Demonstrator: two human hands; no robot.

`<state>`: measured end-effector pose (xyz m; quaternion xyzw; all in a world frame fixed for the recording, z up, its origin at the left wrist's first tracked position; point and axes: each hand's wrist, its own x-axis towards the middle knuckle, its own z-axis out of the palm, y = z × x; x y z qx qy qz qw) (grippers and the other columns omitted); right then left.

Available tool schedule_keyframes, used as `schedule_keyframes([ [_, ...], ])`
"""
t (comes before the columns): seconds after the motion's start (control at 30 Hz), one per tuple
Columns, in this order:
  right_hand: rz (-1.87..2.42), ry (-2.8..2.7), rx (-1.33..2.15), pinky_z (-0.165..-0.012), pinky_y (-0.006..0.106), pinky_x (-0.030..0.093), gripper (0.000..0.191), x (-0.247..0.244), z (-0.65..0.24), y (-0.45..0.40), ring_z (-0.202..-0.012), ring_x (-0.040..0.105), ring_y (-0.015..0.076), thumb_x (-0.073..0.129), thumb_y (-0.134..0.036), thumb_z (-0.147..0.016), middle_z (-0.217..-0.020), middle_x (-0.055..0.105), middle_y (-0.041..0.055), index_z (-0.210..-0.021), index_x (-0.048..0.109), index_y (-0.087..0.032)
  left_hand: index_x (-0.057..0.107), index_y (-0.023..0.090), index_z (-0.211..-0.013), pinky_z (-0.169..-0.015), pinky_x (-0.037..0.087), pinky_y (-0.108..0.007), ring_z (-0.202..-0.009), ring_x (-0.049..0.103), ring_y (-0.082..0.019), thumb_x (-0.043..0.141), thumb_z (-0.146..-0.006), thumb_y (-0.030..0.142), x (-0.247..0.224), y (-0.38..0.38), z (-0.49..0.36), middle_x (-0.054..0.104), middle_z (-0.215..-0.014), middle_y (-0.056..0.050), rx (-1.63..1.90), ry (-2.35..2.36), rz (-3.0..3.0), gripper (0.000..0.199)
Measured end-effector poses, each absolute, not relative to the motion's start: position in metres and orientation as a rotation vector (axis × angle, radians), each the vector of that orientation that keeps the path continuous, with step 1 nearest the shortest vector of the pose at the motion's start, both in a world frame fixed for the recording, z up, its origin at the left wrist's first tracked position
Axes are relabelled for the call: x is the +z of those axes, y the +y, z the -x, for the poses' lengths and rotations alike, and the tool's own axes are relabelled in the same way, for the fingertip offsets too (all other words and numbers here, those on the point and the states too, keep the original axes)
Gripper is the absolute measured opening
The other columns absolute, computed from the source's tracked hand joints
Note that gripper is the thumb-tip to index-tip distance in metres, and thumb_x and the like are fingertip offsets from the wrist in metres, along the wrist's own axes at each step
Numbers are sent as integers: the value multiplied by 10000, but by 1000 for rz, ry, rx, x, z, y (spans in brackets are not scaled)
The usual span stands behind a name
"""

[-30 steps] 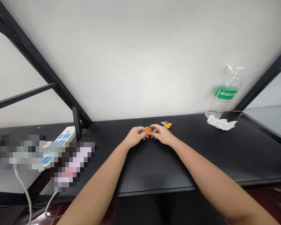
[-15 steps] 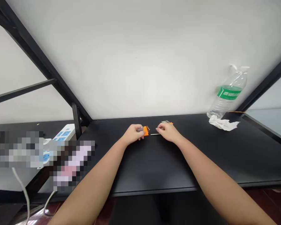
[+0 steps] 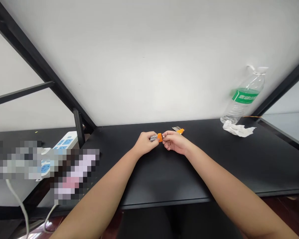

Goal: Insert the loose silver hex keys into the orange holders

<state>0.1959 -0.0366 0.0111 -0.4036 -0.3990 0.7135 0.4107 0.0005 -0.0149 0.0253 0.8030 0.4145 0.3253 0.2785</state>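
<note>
Near the middle of the black table, my left hand (image 3: 146, 143) is closed on an orange holder (image 3: 159, 137) with several thin metal rods sticking out to its left. My right hand (image 3: 174, 142) is closed at the holder's right end, its fingertips touching small metal tips there. Whether it grips a separate rod cannot be made out. Just behind my right hand a second orange holder (image 3: 180, 131) with several metal rods lies on the table.
A clear bottle with a green label (image 3: 245, 95) leans against the wall at the right, crumpled tissue (image 3: 238, 129) before it. At the left are a white power strip (image 3: 66, 142), a blurred pinkish object (image 3: 77, 176) and a cable (image 3: 18, 199). Black frame bars rise on both sides.
My hands have come together. The held orange holder has shifted slightly right, and the thin rod by my right hand no longer shows on the table. More of the second holder is visible.
</note>
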Motion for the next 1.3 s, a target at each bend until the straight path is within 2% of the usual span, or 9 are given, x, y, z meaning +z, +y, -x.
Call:
schedule_keyframes([
  [0.23, 1180, -1042, 1570, -363, 180, 273, 265, 15, -201, -33, -409, 439, 86, 561, -116, -586, -535, 551, -52, -829, 544, -220, 698, 164, -842, -515, 466, -230, -564, 627, -141, 654, -791, 289, 22, -5, 6, 705, -666, -12, 823, 1133, -1797, 142],
  [0.4, 1464, -1263, 1249, -377, 206, 358, 132, 14, -219, -32, -417, 531, 115, 577, -141, -672, -572, 577, -27, -784, 550, -205, 685, 155, -834, -575, 512, -242, -571, 644, -139, 661, -788, 264, 21, 8, 18, 703, -646, -27, 841, 1119, -1600, 121],
  [0.53, 1659, -1729, 1163, -445, 230, 389, 59, 14, -221, -37, -435, 555, 125, 614, -184, -762, -617, 628, -8, -801, 574, -201, 665, 153, -754, -559, 517, -255, -534, 628, -141, 656, -767, 238, 29, 8, 27, 687, -612, -37, 714, 1128, -1561, 86],
  [0.6, 1725, -1906, 975, -507, 243, 398, 45, 14, -218, -39, -502, 561, 128, 623, -238, -819, -674, 649, 2, -819, 592, -205, 659, 153, -713, -550, 519, -256, -535, 631, -147, 658, -752, 220, 36, 4, 28, 675, -592, -42, 631, 1121, -1546, 77],
  [0.7, 1754, -2008, 568, -646, 272, 434, 135, 12, -209, -38, -730, 607, 167, 639, -328, -873, -890, 674, 47, -934, 631, -209, 649, 153, -674, -541, 515, -249, -541, 636, -146, 664, -740, 210, 43, -3, 26, 680, -598, -57, 586, 1078, -1484, 89],
  [0.77, 1711, -2100, 442, -741, 284, 441, 160, 10, -201, -39, -851, 610, 184, 636, -314, -889, -1011, 653, 83, -990, 653, -191, 639, 152, -662, -545, 521, -254, -543, 640, -149, 672, -733, 215, 43, -7, 22, 682, -602, -69, 574, 1034, -1412, 101],
  [0.93, 1595, -2240, 527, -761, 259, 420, 138, 8, -184, -48, -857, 611, 175, 562, -176, -901, -985, 636, 83, -970, 681, -177, 649, 143, -702, -553, 534, -261, -537, 633, -142, 697, -723, 228, 34, -14, 4, 692, -636, -76, 595, 960, -1259, 100],
  [1.13, 1629, -2243, 571, -726, 257, 428, 189, 15, -187, -55, -891, 641, 199, 577, -276, -929, -1045, 662, 92, -1075, 664, -194, 655, 141, -742, -529, 499, -229, -534, 607, -122, 698, -764, 239, 27, -20, -8, 675, -622, -54, 693, 897, -1231, 109],
  [1.3, 1874, -2379, 403, -652, 292, 413, 175, 25, -197, -59, -834, 660, 242, 576, -310, -933, -982, 678, 128, -932, 664, -159, 641, 145, -737, -518, 471, -225, -523, 592, -119, 697, -775, 254, 26, -20, -8, 680, -622, -53, 759, 910, -1247, 129],
])
